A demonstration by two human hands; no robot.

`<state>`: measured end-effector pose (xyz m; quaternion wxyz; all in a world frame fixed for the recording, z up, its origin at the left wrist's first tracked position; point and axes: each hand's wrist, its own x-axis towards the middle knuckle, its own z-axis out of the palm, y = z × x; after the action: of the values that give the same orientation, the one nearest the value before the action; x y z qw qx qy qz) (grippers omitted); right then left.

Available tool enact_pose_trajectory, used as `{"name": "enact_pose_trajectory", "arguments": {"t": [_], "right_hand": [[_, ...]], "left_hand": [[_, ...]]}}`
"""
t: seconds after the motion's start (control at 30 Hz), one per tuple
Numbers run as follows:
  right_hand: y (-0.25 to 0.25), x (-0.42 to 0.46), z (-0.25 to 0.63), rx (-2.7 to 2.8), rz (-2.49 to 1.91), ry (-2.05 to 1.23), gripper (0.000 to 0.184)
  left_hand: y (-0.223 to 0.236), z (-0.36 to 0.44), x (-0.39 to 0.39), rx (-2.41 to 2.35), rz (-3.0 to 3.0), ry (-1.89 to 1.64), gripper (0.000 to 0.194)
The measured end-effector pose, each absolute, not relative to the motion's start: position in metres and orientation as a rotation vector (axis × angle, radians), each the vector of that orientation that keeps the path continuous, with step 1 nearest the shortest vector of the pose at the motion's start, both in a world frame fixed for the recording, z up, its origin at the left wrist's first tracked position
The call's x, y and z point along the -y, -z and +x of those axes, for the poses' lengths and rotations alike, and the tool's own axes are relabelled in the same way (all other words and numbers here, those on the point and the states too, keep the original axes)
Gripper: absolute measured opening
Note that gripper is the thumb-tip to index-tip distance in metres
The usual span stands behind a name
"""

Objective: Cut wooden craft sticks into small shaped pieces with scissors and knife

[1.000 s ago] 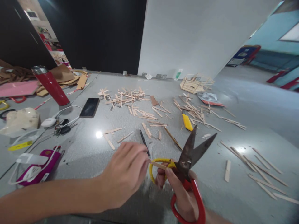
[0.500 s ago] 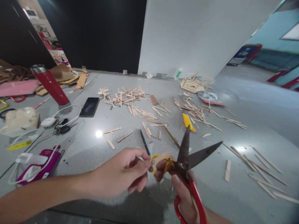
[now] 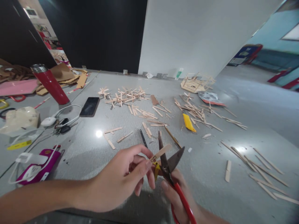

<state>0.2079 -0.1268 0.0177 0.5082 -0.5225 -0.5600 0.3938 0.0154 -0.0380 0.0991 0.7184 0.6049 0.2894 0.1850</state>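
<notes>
My left hand pinches a short wooden craft stick between thumb and fingers, its free end pointing up and right. My right hand grips red-handled scissors. Their dark blades stand apart, with the left blade close beside the stick's free end; whether they touch I cannot tell. A yellow strip is near the fingers of both hands, partly hidden by them. Just beyond the left hand lies a black pen, its near end covered.
Loose craft sticks lie scattered over the grey table. A yellow packet is ahead to the right, with a wooden stick frame behind. On the left are a phone, a red flask, keys, cables and a purple case.
The scissors and my right hand have moved left, bringing the blades beside the stick. The stick in my left hand now tilts upward and shows more clearly.
</notes>
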Motion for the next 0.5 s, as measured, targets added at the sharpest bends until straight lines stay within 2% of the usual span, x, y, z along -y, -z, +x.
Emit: {"name": "enact_pose_trajectory", "arguments": {"t": [0.13,0.33,0.5], "right_hand": [[-0.0204,0.1267,0.2071,1.432,-1.230,-0.940,0.031],[-0.0145,0.1335,0.2093,1.469,-1.259,-0.886,0.017],[-0.0209,0.1336,0.2065,1.544,-1.247,-0.872,0.021]], "left_hand": [[-0.0999,0.0158,0.0392,-0.654,1.301,-0.425,0.028],[-0.1043,0.0184,0.0390,-0.666,1.264,-0.468,0.027],[-0.1054,0.0176,0.0387,-0.721,1.333,-0.476,0.027]]}}
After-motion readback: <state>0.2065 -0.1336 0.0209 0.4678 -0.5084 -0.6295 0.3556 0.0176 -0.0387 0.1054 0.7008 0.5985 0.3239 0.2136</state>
